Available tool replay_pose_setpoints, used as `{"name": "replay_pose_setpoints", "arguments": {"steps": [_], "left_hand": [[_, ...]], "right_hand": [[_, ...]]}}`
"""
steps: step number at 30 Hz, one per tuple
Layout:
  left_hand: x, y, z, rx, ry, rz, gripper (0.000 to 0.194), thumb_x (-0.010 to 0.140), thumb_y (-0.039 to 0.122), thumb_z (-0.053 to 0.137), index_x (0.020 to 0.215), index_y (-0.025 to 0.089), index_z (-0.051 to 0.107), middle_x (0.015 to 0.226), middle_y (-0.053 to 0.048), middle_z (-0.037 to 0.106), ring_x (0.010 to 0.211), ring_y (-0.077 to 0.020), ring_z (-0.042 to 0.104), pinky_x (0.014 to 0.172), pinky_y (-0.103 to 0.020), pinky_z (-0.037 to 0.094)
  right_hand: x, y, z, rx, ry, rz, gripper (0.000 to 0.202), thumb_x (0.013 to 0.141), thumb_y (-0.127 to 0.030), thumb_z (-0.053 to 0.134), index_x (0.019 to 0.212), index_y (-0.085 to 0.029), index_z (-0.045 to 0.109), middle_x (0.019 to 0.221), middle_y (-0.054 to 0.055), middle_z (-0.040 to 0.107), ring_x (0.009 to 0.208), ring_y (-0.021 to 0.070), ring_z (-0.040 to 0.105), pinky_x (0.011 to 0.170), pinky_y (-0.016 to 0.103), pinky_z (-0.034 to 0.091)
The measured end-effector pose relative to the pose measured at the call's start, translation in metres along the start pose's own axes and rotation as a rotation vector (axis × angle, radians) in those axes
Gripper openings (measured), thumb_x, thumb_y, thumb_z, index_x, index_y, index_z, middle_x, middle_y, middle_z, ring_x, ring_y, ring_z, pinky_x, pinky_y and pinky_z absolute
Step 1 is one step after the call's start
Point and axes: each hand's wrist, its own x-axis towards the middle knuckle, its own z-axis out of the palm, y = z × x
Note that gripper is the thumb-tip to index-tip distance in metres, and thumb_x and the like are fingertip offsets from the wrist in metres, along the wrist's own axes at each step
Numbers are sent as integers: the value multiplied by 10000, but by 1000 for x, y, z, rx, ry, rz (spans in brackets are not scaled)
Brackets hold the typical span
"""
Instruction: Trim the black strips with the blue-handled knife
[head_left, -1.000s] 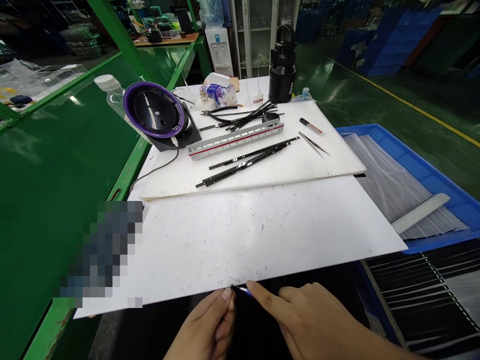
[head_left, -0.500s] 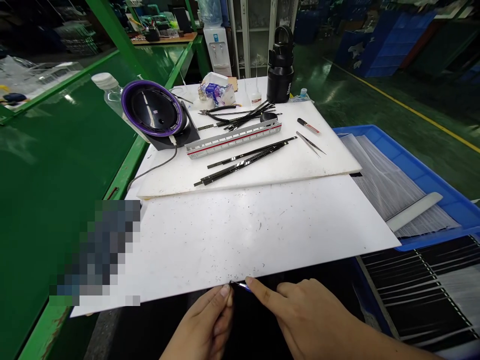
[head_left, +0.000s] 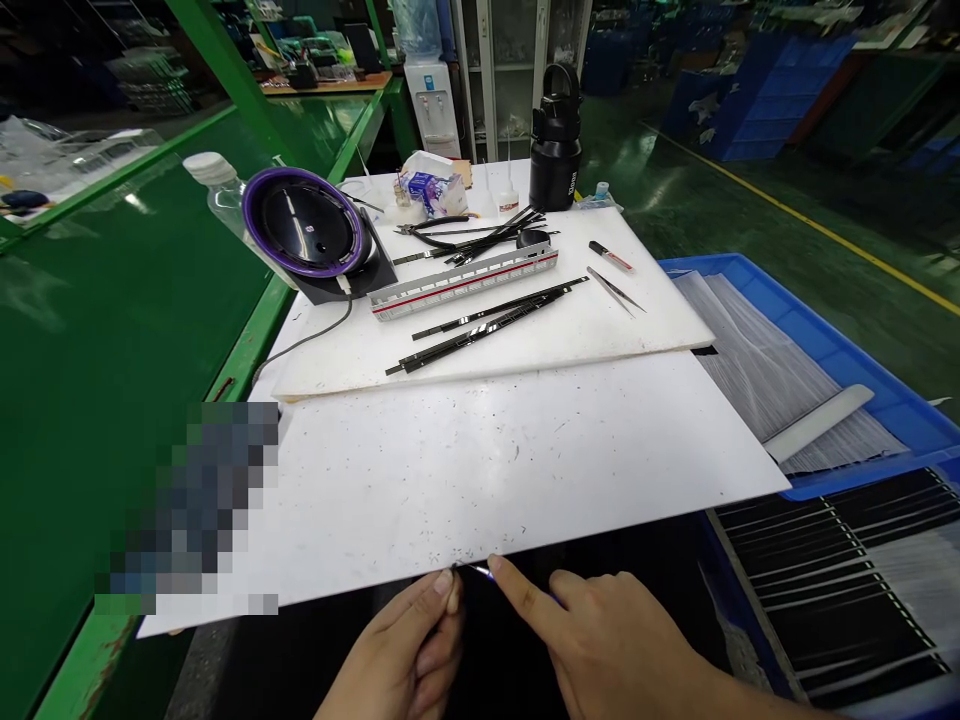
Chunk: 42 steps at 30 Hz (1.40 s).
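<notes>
At the near edge of the white board [head_left: 480, 450], my left hand [head_left: 416, 640] pinches a small dark piece, mostly hidden by the fingers. Just to its right, my right hand [head_left: 600, 630] grips a thin blue tool [head_left: 483, 571] with a pale metal tip, the index finger stretched along it. The tip meets the dark piece at my left fingertips. Tiny dark scraps lie on the board close to both hands. Farther back, dark strips [head_left: 480, 335] rest on a white foam sheet [head_left: 345, 365], in front of a grey scale ruler [head_left: 465, 282].
Tweezers [head_left: 613, 290], a marker [head_left: 611, 256], pliers [head_left: 427, 233] and a black bottle [head_left: 555, 160] stand or lie farther back. A purple-rimmed fan [head_left: 304, 225] is at the left. A blue bin [head_left: 810, 300] adjoins the board's right side.
The view has shifted slightly. Both hands stay nearly in place, with the tool tip still at the left fingertips.
</notes>
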Motion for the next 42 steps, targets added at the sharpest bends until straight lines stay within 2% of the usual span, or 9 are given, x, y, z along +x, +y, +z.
{"name": "replay_pose_setpoints", "arguments": {"steps": [5,8,12,21,25,30,33,36,42], "left_hand": [[-8,5,-6,-60,-16,-53,451,672,610,721,715,187,568,504,73,415,366,-20,189,374,-198,81],[-7,10,-9,-112,1,-82,479,626,589,756,829,173,633,538,74,420,411,-26,211,399,-193,104],[0,11,-11,-92,-12,-115,451,657,585,734,761,173,584,550,79,378,442,-33,212,416,-191,89],[-1,11,-7,22,-15,-65,478,706,636,674,698,190,502,539,95,319,430,-29,122,404,-193,42],[-1,10,-5,42,-12,-49,476,728,631,655,679,192,477,537,93,315,430,-30,119,404,-193,38],[0,7,-7,44,-19,-37,455,781,610,605,669,196,452,542,90,309,437,-36,110,400,-194,45],[0,6,-11,53,-38,-47,439,799,604,579,689,193,470,559,86,314,444,-39,114,400,-193,45],[2,6,-17,85,-61,-65,427,827,584,548,685,193,455,563,85,308,446,-43,117,399,-191,46],[3,5,-21,75,-73,-45,339,912,486,468,743,192,477,597,80,303,473,-56,116,401,-184,62]], "right_hand": [[-4,5,4,354,106,9,630,920,-169,312,1518,-258,132,822,21,665,612,181,609,506,282,332],[-2,5,3,422,107,21,600,936,-181,296,1513,-275,160,840,22,672,642,187,619,543,291,370],[4,2,1,326,57,23,655,900,-155,348,1513,-289,162,853,30,682,659,210,642,525,299,336],[12,-1,-3,248,23,2,643,895,-188,398,1494,-303,195,809,8,687,600,199,650,462,302,193],[13,-4,-5,146,9,-5,650,889,-189,416,1493,-272,191,777,9,677,564,199,640,435,313,140],[14,-13,-7,-24,-64,9,762,816,-152,494,1506,-231,181,744,28,659,471,190,601,372,314,96],[14,-17,-5,-59,-51,11,776,816,-154,491,1517,-212,163,732,39,651,430,180,574,348,312,86],[12,-15,-3,-3,-38,27,755,826,-153,482,1516,-220,183,737,38,654,461,186,589,367,304,115],[7,-5,4,291,47,35,634,916,-168,360,1517,-256,177,816,32,685,606,197,639,451,290,244]]}}
